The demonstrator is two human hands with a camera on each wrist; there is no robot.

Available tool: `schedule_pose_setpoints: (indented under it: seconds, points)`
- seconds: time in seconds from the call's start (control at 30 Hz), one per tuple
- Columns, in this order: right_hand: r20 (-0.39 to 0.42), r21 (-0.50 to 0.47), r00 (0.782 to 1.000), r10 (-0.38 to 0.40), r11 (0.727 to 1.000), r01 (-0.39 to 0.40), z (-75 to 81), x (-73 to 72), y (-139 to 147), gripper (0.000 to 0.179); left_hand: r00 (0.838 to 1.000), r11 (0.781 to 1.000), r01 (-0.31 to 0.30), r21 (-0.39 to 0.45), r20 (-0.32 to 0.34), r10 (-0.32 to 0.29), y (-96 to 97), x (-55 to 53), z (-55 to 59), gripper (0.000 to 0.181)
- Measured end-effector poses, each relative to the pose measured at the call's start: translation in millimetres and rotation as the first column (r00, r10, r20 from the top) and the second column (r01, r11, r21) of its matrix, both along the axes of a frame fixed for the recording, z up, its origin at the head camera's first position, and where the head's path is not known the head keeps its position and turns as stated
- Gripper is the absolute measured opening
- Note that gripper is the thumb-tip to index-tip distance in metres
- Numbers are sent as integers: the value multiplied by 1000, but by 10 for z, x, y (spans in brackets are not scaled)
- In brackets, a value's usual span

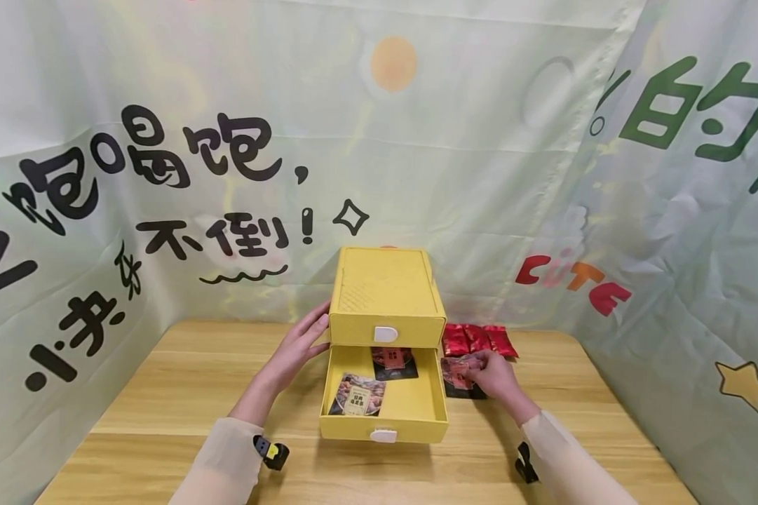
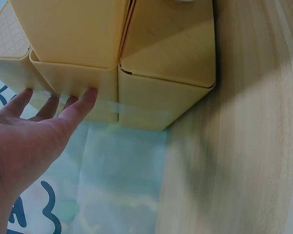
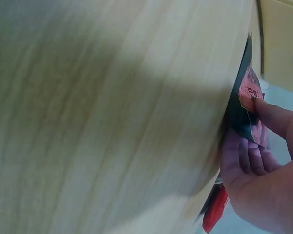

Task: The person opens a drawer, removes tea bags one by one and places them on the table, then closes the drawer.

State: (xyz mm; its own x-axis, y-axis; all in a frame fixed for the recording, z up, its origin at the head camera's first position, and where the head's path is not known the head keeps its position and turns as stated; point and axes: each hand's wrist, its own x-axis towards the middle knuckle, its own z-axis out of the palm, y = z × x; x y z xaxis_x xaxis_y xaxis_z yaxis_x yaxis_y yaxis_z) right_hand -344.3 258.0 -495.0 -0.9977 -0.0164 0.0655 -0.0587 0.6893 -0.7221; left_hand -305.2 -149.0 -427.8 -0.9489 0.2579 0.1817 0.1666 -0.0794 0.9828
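A yellow two-drawer storage box [image 1: 388,280] stands on the table with its lower drawer [image 1: 410,429] pulled out. Inside that drawer lie a dark packet with a red label [image 1: 394,360] and a packet with a pale label [image 1: 358,396]. My left hand [image 1: 293,354] touches the left side of the box, its fingertips resting against the yellow wall in the left wrist view. To the right of the drawer my right hand [image 1: 500,379] pinches another dark, red-labelled packet [image 3: 245,97] between thumb and fingers, close to the tabletop.
Several shiny red packets [image 1: 478,339] lie on the wooden table [image 1: 183,393] to the right of the box, behind my right hand. A printed cloth [image 1: 442,154] hangs behind the table and along both sides.
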Motion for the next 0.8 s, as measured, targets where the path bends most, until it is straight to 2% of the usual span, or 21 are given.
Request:
schedule_pose_setpoints:
  seconds: [0.33,0.8]
  points:
    - [-24,118,999,-22,993,25,-5,-22,-7,36,1000,1000,11,0,4,-11,3,5,17,62]
    - [-28,198,998,-51,979,55,-36,-22,14,29,1000,1000,-3,5,11,3,16,5,17,61]
